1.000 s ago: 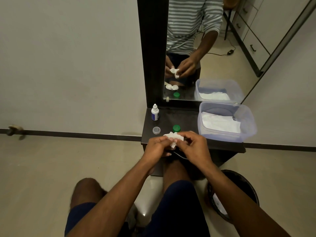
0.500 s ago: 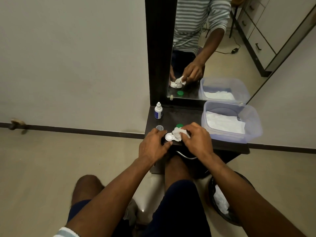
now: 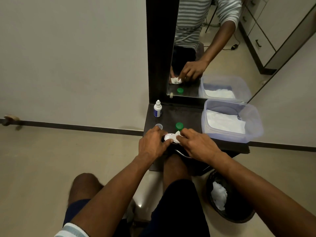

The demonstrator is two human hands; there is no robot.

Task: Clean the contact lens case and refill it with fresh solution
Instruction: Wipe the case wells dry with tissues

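Observation:
The white contact lens case [image 3: 168, 137] lies at the front edge of the dark shelf [image 3: 188, 115]. My left hand [image 3: 153, 142] pinches its left end. My right hand [image 3: 196, 145] presses a small white tissue [image 3: 178, 134] into the case's right well. A green cap [image 3: 179, 126] stands just behind the case, and a clear cap [image 3: 159, 126] sits behind my left fingers. The small white solution bottle [image 3: 157, 108] with a blue label stands upright at the shelf's back left corner.
A clear plastic box [image 3: 253, 124] holding white tissues fills the shelf's right side. A mirror [image 3: 213, 48] rises behind the shelf. A dark waste bin [image 3: 239, 214] with crumpled tissue stands on the floor to the lower right. My knees are under the shelf.
Both hands have lowered the case from in front of the shelf onto its front edge. The tissue, first wrapped over the case, now sits in the right well, with the left well uncovered.

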